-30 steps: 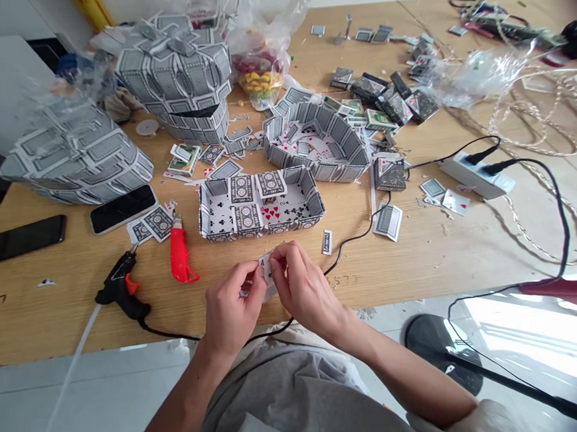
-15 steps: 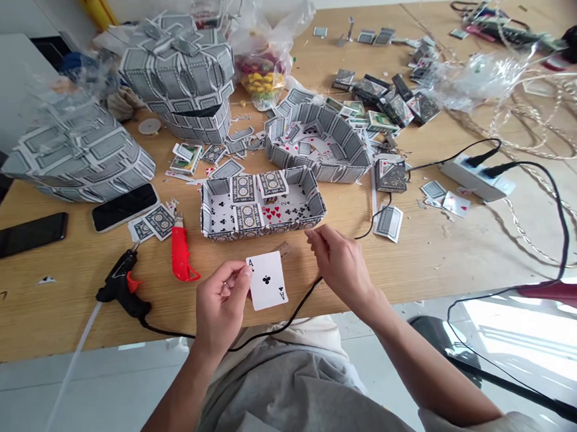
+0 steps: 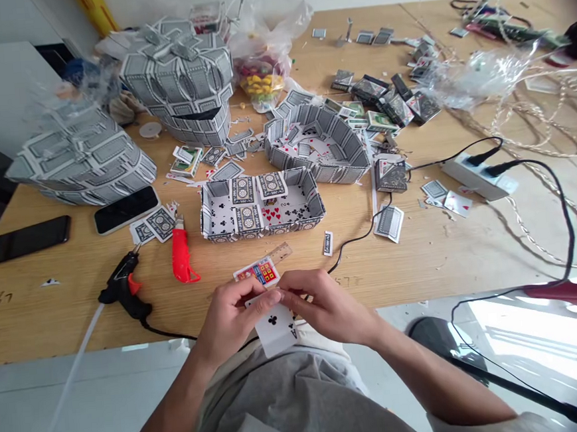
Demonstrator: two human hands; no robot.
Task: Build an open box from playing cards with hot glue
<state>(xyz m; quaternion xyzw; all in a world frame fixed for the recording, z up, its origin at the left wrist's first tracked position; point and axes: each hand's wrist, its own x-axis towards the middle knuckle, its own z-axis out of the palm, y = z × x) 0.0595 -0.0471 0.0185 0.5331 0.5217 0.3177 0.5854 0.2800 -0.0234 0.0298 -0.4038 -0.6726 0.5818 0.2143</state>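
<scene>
My left hand (image 3: pixel 239 313) and my right hand (image 3: pixel 323 303) meet over the table's front edge, both pinching the top edge of one playing card (image 3: pixel 276 333), an ace of clubs, face up. Just beyond them lie a red and blue printed card (image 3: pixel 260 271) and a clear ruler (image 3: pixel 280 251). A small cut strip of card (image 3: pixel 327 243) rests to the right. Farther back stands an open rectangular box (image 3: pixel 264 231) made of playing cards, with patterned card backs bridging its middle.
A red utility knife (image 3: pixel 182 254) and a black glue gun (image 3: pixel 123 285) lie to the left, near two phones (image 3: pixel 127 210). Card-covered boxes (image 3: pixel 177 71) and a heart-shaped card tray (image 3: pixel 319 163) stand behind. A power strip (image 3: pixel 480 177) with cords sits to the right.
Both hands have come together, bringing the ace lower toward my lap. A small strip of card now lies where my right hand was, and the printed card and ruler are uncovered.
</scene>
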